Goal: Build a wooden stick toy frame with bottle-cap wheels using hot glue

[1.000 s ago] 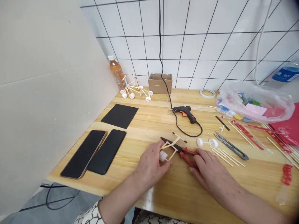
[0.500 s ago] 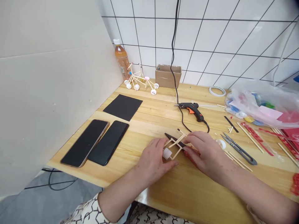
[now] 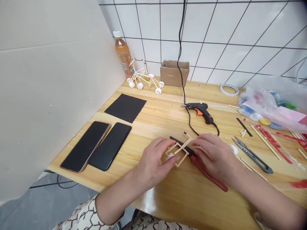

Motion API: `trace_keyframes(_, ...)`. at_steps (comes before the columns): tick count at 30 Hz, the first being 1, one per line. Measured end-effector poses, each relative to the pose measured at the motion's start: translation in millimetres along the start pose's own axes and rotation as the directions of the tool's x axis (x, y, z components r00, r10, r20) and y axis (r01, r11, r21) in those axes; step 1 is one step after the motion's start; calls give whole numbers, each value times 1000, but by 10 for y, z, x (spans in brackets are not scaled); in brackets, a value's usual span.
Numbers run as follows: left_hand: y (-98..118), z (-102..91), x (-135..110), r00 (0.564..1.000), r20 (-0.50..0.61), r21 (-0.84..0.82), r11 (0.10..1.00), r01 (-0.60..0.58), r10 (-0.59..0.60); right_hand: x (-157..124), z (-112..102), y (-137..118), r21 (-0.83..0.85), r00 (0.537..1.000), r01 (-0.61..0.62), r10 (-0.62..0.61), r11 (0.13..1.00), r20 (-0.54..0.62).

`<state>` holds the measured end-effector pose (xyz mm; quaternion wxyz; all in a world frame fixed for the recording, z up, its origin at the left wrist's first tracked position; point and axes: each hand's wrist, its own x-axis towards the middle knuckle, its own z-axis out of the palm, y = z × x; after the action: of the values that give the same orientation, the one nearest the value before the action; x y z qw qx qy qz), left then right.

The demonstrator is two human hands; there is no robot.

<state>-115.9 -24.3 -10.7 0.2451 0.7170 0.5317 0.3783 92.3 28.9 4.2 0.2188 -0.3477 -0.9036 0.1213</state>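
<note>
Steadying a small stick frame (image 3: pixel 185 146) at the near middle of the table (image 3: pixel 192 204), the left hand (image 3: pixel 153 159) has its fingers at the far side and its thumb by the white wheel piece (image 3: pixel 169 156), probably because so light a thing would skid otherwise. The right hand (image 3: pixel 214 155) sits just right of it, fingertips at the end of the frame's crossbar; from here I can't tell whether they pinch it or only touch. The two hands stay apart, with the frame between them.

Under the frame and the right hand lie the red-handled pliers (image 3: pixel 212 177), perhaps left there to be within easy reach. The glue gun (image 3: pixel 199 109) rests farther off, its nozzle pointing left, away from the fingers, which looks sensible. The snips (image 3: pixel 254 156) are on the right, near some loose sticks (image 3: pixel 250 167). Against the far wall stands a stick model (image 3: pixel 141 76), likely out of the way there.
</note>
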Motion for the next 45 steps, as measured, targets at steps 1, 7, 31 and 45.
trace_keyframes(1,3,-13,14,1000,9,-11,1000,-17,18,-10,10,-13,9,1000,5,-5,1000,14)
trace_keyframes(7,35,-85,86,986,98,69,987,-144,137,-167,59,-117,-65,995,91,-89,994,34)
trace_keyframes(31,66,-57,283,901,330,252,894,-370,281,-230,176,-81,-212,987,158,-146,964,71)
trace_keyframes(45,87,-65,289,889,339,282,868,-408,308,-230,195,-77,-202,989,145,-135,969,63)
